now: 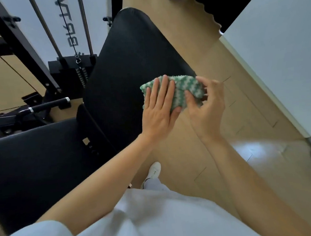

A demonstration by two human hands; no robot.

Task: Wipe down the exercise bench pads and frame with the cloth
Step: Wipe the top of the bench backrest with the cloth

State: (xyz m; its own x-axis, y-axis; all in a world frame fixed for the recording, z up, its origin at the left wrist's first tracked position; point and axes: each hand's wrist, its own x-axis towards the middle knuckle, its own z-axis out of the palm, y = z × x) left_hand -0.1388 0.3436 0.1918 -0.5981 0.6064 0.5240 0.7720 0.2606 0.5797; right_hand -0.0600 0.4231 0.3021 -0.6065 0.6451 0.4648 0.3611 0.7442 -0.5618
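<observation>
A: What are the hands doing with the cloth?

B: The left hand (pixel 159 106) lies flat and open on the green-and-white cloth (pixel 178 90), fingers spread, pressing rather than gripping. The right hand (pixel 205 107) is half curled, thumb and fingertips pinching the cloth's right edge. The cloth sits just right of the frame's centre, at the right edge of the long back pad (pixel 129 68); whether it is pressed onto the pad or held just off its edge I cannot tell.

A: How should this step be done well?

B: I'd judge they are folding or squaring the cloth for a pass. Best to make a tidy block, keep the palm flat for even pressure, and wipe in long overlapping strokes from the far end at the top of the frame back toward the body, then turn to a clean face for the seat pad (pixel 34 163) at lower left.

A: And what can't be seen?

B: The bench frame (pixel 90 146) shows only as a dark bracket in the gap between the pads; its legs are hidden. The cable machine (pixel 70 68) at upper left is cut off. Dirt or damp on the black pads is impossible to make out, and the cloth's underside is hidden.
</observation>
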